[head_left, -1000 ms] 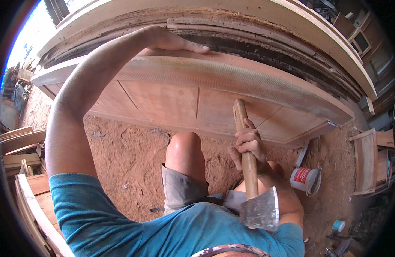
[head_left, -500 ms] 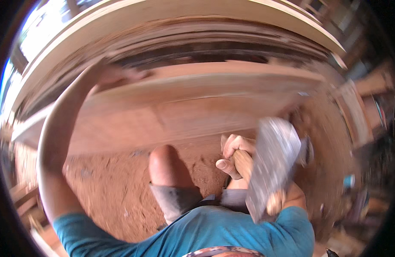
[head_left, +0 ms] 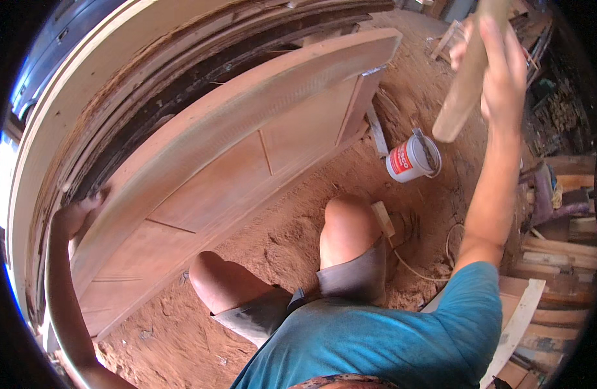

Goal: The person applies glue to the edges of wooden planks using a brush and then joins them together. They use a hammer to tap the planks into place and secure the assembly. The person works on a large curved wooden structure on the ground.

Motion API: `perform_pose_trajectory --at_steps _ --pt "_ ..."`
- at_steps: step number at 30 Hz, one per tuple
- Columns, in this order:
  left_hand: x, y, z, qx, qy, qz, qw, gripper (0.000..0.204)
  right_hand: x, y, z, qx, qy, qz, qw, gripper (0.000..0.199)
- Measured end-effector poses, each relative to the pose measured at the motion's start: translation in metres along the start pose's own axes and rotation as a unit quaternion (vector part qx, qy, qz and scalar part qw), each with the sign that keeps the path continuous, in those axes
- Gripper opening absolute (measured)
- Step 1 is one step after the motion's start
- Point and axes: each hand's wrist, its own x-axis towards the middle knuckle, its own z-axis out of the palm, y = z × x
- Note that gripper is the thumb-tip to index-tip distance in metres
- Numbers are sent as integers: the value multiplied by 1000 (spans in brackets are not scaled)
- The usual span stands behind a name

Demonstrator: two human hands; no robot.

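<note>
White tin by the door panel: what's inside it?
The white tin lies tilted on the red dirt, its open mouth turned right. Only a dark interior shows; any contents are hidden by the wall.

At the top right, the handle in the right hand runs off the frame's edge, its head unseen.

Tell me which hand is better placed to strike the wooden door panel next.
The right hand. It is raised high, gripping the wooden handle of a tool whose head is out of frame. The left hand rests on the door panel at its top edge, apparently steadying it.
</note>
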Motion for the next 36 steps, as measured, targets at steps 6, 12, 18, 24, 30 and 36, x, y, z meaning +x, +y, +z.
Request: perform_pose_trajectory --at_steps 6,12,18,24,30,36 --pt "15 -87 -35 -65 -14 -45 997 49 74 57 -1 -226 -70 175 956 25" --pt "12 -96 -36 -77 -19 -80 994 54 74 103 -9 -373 -334 241 832 36" --pt "-5 -101 -47 -76 -23 -135 988 61 97 103 -13 -302 -232 150 912 35" --pt "-21 -101 -55 -75 -20 -174 982 67 56 100 -13 -404 -389 150 815 37" --pt "-24 -69 -44 -59 -27 -198 978 74 -28 152 -8 -139 -137 154 969 42" --pt "17 64 46 22 7 62 998 105 -120 194 56 67 85 92 990 22"
